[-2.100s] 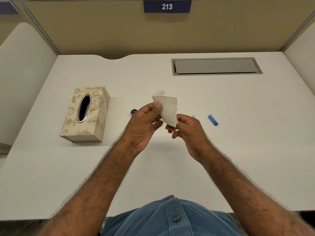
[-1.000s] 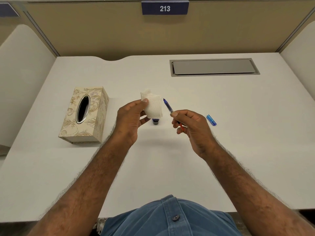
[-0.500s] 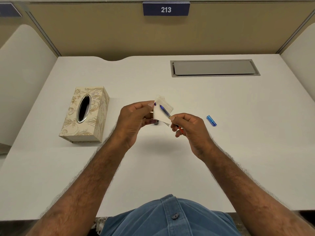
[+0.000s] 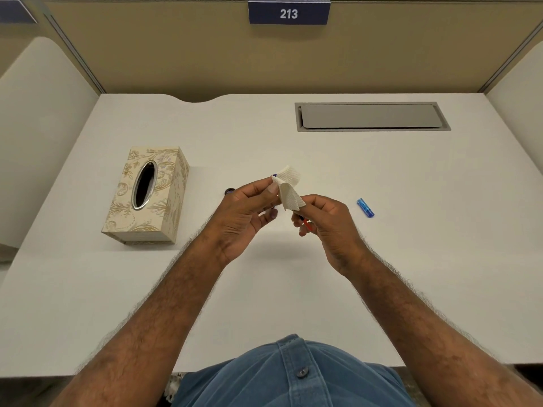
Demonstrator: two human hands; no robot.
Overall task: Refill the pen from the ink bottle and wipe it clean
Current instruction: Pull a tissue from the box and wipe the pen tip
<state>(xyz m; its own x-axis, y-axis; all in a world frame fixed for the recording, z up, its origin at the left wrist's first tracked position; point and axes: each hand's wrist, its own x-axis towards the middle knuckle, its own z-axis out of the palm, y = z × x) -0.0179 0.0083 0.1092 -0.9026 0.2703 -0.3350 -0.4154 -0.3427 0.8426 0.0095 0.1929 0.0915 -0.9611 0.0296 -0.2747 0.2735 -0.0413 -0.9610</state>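
Above the middle of the white desk (image 4: 411, 259), my left hand (image 4: 246, 212) pinches a folded white tissue (image 4: 289, 188) wrapped round the front part of the pen. My right hand (image 4: 326, 227) grips the pen's back end; only a short red piece of the pen (image 4: 306, 223) shows below my fingers, and a speck of blue pokes out at the tissue's top left. The ink bottle is hidden behind my hands. A small dark round cap (image 4: 229, 191) lies just left of my left hand. The blue pen cap (image 4: 365, 207) lies on the desk to the right.
A patterned tissue box (image 4: 147, 195) stands at the left. A grey cable hatch (image 4: 371, 116) is set into the desk at the back right. Partition walls close the desk on three sides.
The pen was bare and apart from the tissue a second ago. My left hand has brought the tissue over it and it now covers the pen's front; both hands have closed together.
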